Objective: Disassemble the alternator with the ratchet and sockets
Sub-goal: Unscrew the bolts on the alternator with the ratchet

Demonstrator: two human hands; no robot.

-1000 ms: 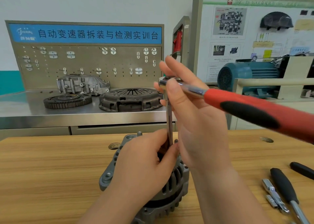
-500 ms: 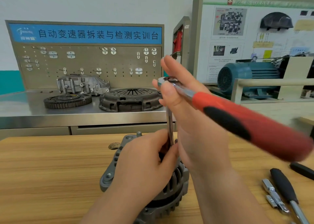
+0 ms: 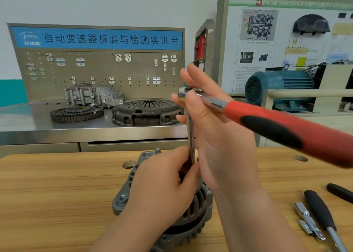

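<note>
**Head view: step in hand**
- Alternator [image 3: 198, 209]: stands on the wooden table [image 3: 57, 184], centre front, largely covered by the left hand.
- Extension bar [image 3: 191, 135]: upright, running from the alternator's top to the ratchet head. The socket at its foot is hidden.
- Left hand [image 3: 162, 190]: fingers curled round the lower end of the extension bar, resting on the alternator.
- Ratchet [image 3: 286, 131]: chrome head on top of the bar, red-and-black handle slanting out to the right and toward the camera.
- Right hand [image 3: 215, 137]: thumb pinching the ratchet head against the fingers, the other fingers straight and raised. The handle itself is not gripped.
- Judgement: a fastener on top is probably being loosened. To do it well, the bar should stay plumb so the socket sits square, the left hand should bear down to steady the housing, and the right hand should shift out onto the handle for leverage.

**Head view: surroundings**
- Small chrome adapters [image 3: 307, 221] and a black-handled tool [image 3: 321, 211]: on the table at right, near the handle's likely sweep. A low swing could strike them.
- Steel bench [image 3: 57, 127] behind: holds a toothed ring [image 3: 76, 114], a clutch cover [image 3: 147, 112] and a grey housing [image 3: 93, 95]. All are well apart from the work.
- Blue motor [image 3: 278, 85]: far right, clear of the task.
</note>
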